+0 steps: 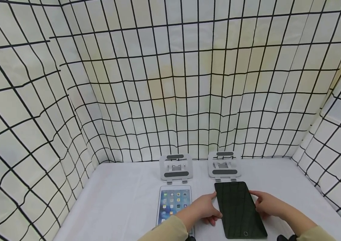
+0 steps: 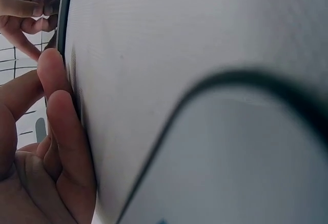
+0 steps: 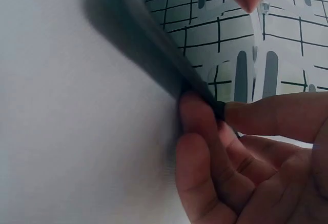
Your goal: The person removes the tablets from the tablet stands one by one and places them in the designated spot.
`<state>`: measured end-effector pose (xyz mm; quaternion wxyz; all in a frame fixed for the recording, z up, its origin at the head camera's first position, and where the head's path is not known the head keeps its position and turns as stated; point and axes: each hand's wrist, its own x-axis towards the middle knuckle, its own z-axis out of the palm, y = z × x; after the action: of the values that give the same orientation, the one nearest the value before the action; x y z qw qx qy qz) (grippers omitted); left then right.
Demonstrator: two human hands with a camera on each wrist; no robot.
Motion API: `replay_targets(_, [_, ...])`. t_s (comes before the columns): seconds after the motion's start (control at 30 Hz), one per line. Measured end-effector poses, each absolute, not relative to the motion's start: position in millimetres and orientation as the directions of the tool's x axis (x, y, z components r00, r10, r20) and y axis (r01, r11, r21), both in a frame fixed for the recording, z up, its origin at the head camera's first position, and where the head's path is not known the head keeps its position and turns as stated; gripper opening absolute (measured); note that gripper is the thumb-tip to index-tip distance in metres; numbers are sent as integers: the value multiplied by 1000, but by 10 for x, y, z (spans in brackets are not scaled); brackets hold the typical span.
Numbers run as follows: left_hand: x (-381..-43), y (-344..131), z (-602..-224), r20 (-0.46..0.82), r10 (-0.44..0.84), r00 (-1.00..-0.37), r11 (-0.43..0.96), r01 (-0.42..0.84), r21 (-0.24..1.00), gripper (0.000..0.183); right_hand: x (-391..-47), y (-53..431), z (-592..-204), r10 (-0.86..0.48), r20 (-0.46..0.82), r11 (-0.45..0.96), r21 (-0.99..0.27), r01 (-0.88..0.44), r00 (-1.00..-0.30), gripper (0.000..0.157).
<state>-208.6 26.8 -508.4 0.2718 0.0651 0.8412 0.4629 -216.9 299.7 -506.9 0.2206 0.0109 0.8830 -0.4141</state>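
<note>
A black tablet [image 1: 240, 209] with a dark screen and a round home button lies between my two hands in the head view. My left hand [image 1: 200, 208] holds its left edge, and in the left wrist view the fingers [image 2: 64, 116] curl at that edge. On the opposite side, my right hand [image 1: 268, 202] grips the right edge. The right wrist view shows fingertips [image 3: 197, 116] under the tablet's rim with another digit against its upper side. A white tablet [image 1: 172, 201] with a lit screen of app icons lies on the left, partly hidden by my left forearm.
Two pale stands with dark grey pads, a left stand [image 1: 176, 174] and a right stand [image 1: 224, 172], stand behind the tablets. A white cloth [image 1: 122, 201] covers the table. White walls [image 1: 170, 100] with a black grid enclose the back and sides.
</note>
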Motion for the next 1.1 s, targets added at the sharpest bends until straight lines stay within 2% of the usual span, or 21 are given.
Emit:
replay_targets(0.2, [-2103,252,-5081,-398,374,-837,557,-141,819,83,-2210,2971,-5049,-136,-431,704,-676,219,-892,68])
replay_targets(1.1, [-2102,239,-5060,-398,410,-821,564,-115,818,80,-2225,3287,-5157,-293,-444,598,-776,200,-847,78])
